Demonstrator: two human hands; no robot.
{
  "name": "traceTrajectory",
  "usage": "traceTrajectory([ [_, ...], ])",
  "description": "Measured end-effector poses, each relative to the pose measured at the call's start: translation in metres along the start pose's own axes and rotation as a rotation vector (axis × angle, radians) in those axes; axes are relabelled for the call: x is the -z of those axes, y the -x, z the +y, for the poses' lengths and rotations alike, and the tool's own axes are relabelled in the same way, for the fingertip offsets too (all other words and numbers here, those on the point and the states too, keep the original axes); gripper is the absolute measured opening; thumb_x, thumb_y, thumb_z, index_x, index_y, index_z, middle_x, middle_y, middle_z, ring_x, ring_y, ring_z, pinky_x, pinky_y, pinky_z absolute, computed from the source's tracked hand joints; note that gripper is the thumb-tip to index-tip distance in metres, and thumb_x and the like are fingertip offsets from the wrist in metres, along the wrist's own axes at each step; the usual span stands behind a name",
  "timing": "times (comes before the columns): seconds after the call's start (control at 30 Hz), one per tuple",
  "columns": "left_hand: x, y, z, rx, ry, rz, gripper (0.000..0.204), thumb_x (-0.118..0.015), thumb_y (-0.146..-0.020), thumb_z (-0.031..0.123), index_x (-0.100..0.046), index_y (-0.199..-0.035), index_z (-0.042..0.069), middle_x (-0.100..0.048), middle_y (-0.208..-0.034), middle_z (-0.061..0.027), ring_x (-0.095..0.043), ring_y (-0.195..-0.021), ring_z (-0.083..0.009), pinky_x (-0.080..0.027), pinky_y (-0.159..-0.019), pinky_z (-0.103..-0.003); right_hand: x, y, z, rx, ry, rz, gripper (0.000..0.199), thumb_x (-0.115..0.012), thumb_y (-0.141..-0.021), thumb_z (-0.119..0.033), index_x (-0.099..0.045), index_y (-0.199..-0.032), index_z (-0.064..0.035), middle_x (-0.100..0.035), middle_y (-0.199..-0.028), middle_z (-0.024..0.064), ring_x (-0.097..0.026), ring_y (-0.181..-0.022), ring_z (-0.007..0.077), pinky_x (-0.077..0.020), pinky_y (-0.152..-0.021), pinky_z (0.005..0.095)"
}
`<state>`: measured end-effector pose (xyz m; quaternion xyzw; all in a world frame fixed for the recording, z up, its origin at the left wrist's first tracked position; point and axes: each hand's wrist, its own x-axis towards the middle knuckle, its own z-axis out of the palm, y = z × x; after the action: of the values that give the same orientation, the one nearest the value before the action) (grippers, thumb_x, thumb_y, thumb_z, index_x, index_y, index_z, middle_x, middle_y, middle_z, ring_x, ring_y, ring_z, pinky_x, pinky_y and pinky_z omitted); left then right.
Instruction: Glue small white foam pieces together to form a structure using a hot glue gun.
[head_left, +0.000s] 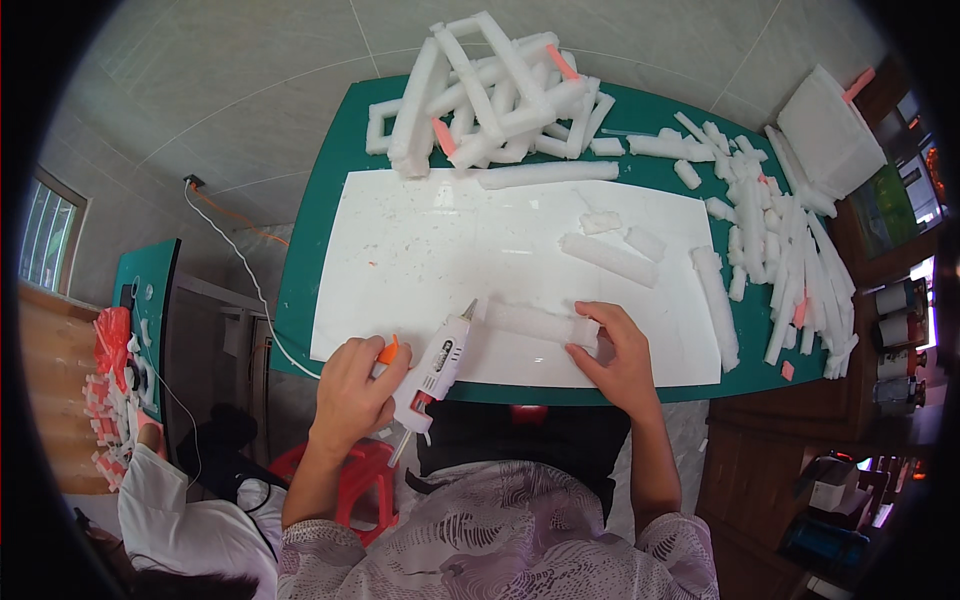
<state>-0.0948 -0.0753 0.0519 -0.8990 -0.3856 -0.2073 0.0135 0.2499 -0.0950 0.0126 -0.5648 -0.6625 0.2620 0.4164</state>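
Nearest, the left hand (352,385) clenches a white glue gun (437,365), nozzle aimed up-right at a foam strip (540,322) lying crosswise on the desk's (310,230) white sheet (420,240), its right end pinned by the right hand (620,355).

Left hand (358,385) clenched, right hand (618,350) pressing down

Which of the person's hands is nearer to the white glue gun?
Left. The left hand touches the glue gun at its handle. The right hand is apart from it, to its right, resting on a white foam strip.
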Motion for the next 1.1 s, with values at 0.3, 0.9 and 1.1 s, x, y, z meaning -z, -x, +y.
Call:
traceTrajectory([
  [0.3,0.000,-0.001,0.006,0.004,0.002,-0.035,0.056,-0.065,-0.057,0.001,-0.066,-0.113,0.003,-0.055,-0.099,-0.0165,-0.057,-0.081,-0.0327,-0.047,-0.067,-0.041,0.000,0.000,-0.001,-0.003,0.002,-0.009,0.047,-0.077,-0.078,-0.004,-0.063,-0.122,-0.0051,-0.065,-0.118,0.0118,-0.063,-0.102,0.0255,-0.0512,-0.081,0.0326],
  [0.9,-0.001,0.001,0.007,0.005,-0.046,-0.002,0.057,-0.066,-0.055,0.005,-0.066,-0.112,0.006,-0.056,-0.099,-0.0153,-0.056,-0.081,-0.0296,-0.047,-0.067,-0.038,0.001,0.000,-0.003,-0.004,0.003,-0.028,0.046,-0.076,-0.079,-0.005,-0.062,-0.124,-0.0045,-0.064,-0.119,0.0136,-0.063,-0.102,0.0283,-0.0521,-0.083,0.0348],
  [1.1,0.000,-0.002,0.012,-0.011,-0.049,-0.030,0.057,-0.066,-0.055,0.005,-0.066,-0.112,0.006,-0.057,-0.100,-0.0154,-0.057,-0.081,-0.0292,-0.047,-0.067,-0.039,0.000,0.001,-0.002,-0.001,0.005,-0.028,0.046,-0.076,-0.079,-0.004,-0.062,-0.124,-0.0045,-0.064,-0.119,0.0138,-0.063,-0.102,0.0285,-0.0522,-0.083,0.0347],
])
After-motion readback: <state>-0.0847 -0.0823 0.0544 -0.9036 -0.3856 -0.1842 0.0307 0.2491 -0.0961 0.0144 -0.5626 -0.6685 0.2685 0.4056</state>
